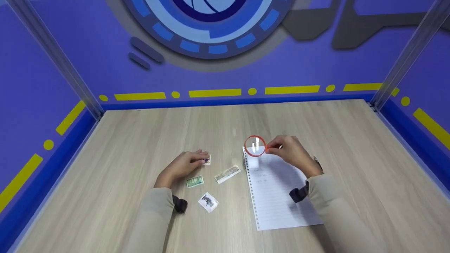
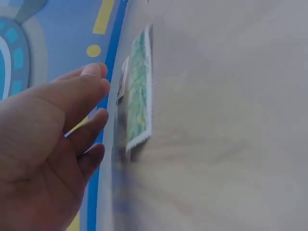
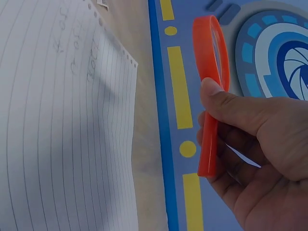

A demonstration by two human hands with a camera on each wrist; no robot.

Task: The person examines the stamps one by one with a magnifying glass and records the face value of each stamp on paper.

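In the head view my right hand (image 1: 291, 151) pinches an orange-red magnifying glass (image 1: 245, 149) by its handle. Its round lens overlaps the top of the lined paper (image 1: 281, 200). The right wrist view shows thumb and fingers around the handle of the magnifying glass (image 3: 208, 144). My left hand (image 1: 184, 163) reaches over a small postage stamp (image 1: 209, 160), fingertips covering part of it. In the left wrist view the left hand's (image 2: 57, 125) fingers are loosely extended, beside a green stamp (image 2: 139, 91) with a perforated white edge.
Nearer the body lie the green stamp (image 1: 195, 181), a long narrow stamp (image 1: 227, 174) and a white stamp with a dark figure (image 1: 208, 202). Faint handwriting (image 3: 74, 45) marks the punched-edge paper. Blue printed walls (image 1: 225, 77) enclose the wooden table (image 1: 158, 130).
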